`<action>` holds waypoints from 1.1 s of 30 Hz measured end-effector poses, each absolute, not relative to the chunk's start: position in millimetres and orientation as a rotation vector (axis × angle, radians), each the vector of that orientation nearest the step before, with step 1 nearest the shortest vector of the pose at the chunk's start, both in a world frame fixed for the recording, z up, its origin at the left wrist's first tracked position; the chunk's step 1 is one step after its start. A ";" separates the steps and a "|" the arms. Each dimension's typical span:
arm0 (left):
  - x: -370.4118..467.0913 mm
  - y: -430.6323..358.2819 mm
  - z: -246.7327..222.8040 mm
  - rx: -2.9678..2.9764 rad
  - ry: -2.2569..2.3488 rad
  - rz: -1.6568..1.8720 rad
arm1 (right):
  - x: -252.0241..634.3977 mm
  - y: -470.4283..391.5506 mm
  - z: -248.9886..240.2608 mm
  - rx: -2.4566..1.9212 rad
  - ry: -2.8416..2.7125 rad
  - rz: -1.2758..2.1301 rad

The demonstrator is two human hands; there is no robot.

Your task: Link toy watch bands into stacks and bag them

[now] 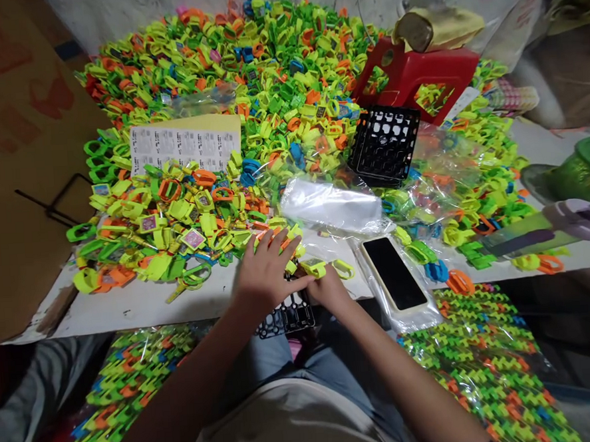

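I see the left hand (270, 269) open, fingers extended at the heap of glossy, multicoloured plastic bands (272, 96) on the white worktop (190, 307). I cannot tell whether the right hand (329, 287) grips the lime-yellow moulded band (314, 268) by its fingers. A black openwork plastic tray (287, 320) sits below both. The white label sheet's (185, 144) print is illegible.

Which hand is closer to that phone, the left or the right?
The right. The right hand is just left of the phone; the left hand is farther left, beyond the right hand, at the edge of the colourful pile.
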State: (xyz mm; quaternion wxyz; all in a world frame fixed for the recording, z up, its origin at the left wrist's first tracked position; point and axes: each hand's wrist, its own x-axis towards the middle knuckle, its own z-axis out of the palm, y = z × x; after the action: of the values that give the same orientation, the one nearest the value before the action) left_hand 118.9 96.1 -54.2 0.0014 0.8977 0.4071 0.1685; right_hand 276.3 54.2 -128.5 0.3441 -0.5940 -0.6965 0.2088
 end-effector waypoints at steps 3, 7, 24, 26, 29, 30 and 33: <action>115.2 97.2 -55.4 2.811 1.231 0.556 | 274.9 50.6 -131.3 -1.560 -1.807 0.508; 112.8 97.6 -54.9 2.805 1.149 0.603 | 272.2 54.7 -122.5 -1.623 -1.884 0.601; 116.3 96.0 -50.3 2.819 1.165 0.598 | 265.9 70.4 -109.2 -1.809 -2.162 0.586; 118.3 95.7 -50.7 2.830 1.190 0.594 | 268.2 70.0 -109.7 -1.804 -2.145 0.583; 122.5 96.3 -51.2 2.807 1.248 0.587 | 271.2 68.5 -113.5 -1.790 -2.101 0.577; 124.0 96.9 -51.1 2.796 1.267 0.576 | 272.2 68.0 -115.4 -1.776 -2.085 0.578; 127.6 98.6 -50.2 2.787 1.312 0.501 | 275.0 66.3 -121.0 -1.699 -2.020 0.607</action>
State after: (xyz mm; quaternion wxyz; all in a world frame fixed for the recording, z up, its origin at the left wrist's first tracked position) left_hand 127.6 98.6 -50.2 0.0104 0.8929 0.4205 0.1606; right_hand 275.0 66.3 -121.0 0.2149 -0.6126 -0.7284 0.2190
